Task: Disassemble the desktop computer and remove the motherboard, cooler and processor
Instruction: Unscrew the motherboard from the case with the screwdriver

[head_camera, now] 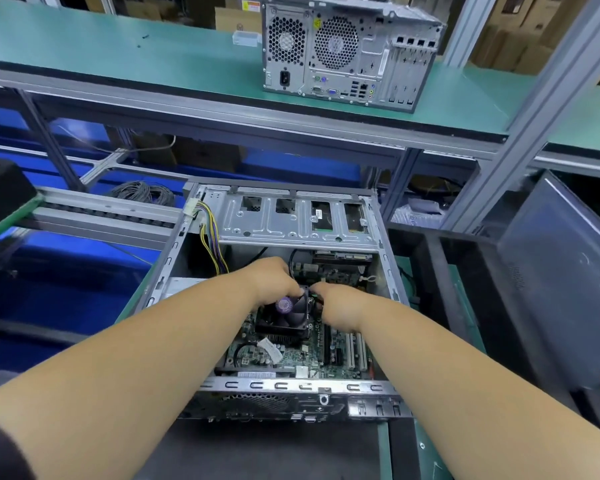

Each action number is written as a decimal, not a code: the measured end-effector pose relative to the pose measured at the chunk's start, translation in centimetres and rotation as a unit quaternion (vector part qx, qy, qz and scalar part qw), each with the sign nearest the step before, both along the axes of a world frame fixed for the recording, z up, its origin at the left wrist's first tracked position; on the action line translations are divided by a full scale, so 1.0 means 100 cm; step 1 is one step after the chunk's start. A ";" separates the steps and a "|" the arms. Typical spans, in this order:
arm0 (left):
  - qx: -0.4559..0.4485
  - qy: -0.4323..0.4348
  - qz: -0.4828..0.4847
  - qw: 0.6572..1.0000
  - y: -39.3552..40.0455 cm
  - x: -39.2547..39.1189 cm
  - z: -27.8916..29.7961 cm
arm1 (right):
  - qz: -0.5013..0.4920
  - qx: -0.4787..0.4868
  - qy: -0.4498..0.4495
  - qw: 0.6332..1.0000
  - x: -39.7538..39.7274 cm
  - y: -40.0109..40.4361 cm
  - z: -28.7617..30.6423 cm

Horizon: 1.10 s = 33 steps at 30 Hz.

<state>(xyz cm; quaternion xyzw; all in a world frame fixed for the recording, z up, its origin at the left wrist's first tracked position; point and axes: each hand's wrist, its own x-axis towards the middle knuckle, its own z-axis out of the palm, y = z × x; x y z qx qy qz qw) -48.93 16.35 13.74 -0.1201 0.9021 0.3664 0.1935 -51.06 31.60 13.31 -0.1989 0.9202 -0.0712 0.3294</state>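
An open desktop case [383,220] lies on its side before me, its green motherboard [305,355] still inside. A black cooler [286,318] with a purple-labelled fan sits on the board. My left hand [274,280] grips the cooler's far left corner, fingers curled over the fan's top edge. My right hand [340,306] pinches at the cooler's far right corner; its fingertips are hidden behind the fan frame. The processor is hidden under the cooler.
A yellow-and-purple cable bundle [212,237] hangs from the case's left side. The metal drive cage [291,220] spans the far end. A second closed computer [347,53] stands on the upper green shelf. A dark side panel [561,271] leans at right. Blue bins sit left.
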 end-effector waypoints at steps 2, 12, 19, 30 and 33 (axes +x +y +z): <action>0.078 0.014 0.030 0.996 -0.002 -0.001 -0.005 | 0.007 0.039 0.026 0.999 -0.002 0.002 0.000; 0.239 0.029 0.057 0.969 -0.006 -0.003 0.011 | -0.019 -0.228 0.111 0.967 0.021 0.012 0.017; 0.286 0.087 0.110 0.948 -0.015 0.014 0.036 | -0.086 -0.319 0.120 0.936 0.019 0.008 0.062; -0.304 0.013 -0.303 0.903 -0.017 0.017 0.027 | 0.058 0.091 0.392 0.914 -0.029 0.037 0.081; -0.413 0.038 -0.339 0.844 -0.005 0.016 0.011 | 0.024 -0.112 0.182 0.977 -0.027 0.045 0.081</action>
